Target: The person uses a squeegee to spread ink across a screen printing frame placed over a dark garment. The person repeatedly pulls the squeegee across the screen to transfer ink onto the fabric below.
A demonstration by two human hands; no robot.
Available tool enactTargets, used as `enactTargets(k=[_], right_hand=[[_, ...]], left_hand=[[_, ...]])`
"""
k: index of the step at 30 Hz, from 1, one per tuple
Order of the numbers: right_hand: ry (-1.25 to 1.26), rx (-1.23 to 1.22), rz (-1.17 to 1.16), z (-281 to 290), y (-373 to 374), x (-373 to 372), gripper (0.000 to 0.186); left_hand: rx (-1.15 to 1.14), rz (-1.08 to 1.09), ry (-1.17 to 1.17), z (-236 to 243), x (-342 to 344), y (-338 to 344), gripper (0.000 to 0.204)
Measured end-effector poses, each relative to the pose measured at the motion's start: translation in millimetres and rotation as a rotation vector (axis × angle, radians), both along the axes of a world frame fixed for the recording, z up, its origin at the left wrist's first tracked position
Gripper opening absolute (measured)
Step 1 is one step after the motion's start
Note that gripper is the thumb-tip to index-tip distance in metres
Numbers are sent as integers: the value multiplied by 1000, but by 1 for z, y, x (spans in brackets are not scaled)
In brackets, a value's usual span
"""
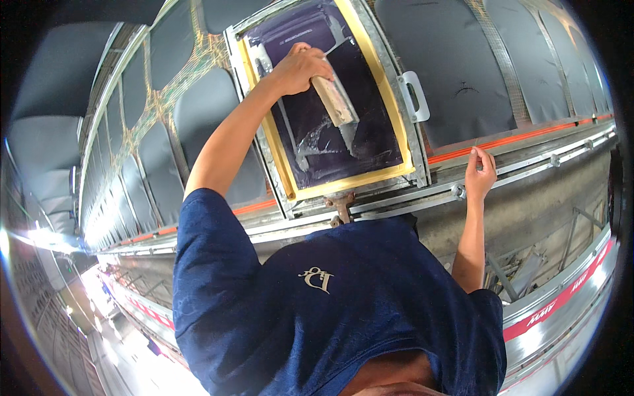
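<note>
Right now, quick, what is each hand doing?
Left hand: closed around the squeegee handle over the yellow-framed screen.
Right hand: holds nothing, fingertips resting on the table's metal rail.

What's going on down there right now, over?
Left hand gripping squeegee on yellow-framed screen. Right hand resting on table rail. Nothing blocking the screen.
</note>
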State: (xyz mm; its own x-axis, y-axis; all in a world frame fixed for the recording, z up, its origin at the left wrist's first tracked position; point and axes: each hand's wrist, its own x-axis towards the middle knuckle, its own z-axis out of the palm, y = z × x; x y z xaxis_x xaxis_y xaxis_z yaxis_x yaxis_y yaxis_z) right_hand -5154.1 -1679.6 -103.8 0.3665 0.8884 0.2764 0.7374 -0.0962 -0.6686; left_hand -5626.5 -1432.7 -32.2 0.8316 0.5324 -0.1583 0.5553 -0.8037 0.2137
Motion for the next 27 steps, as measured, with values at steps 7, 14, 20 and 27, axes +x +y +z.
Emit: enactTargets(k=[7,14,20,27], right_hand=[[41,-30,77,3,3,-4,16],[66,-51,116,0,1,2,18],[88,-74,120,6,-1,2,19],[61,-29,133,-2,-1,6,18]], left_hand=[[-210,725,155,63,11,-155,30],[-136,1524,-37,45,26,-224,39],[-8,1687,36,25,23,-237,36],[-21,1575,-18,17,86,-226,25]])
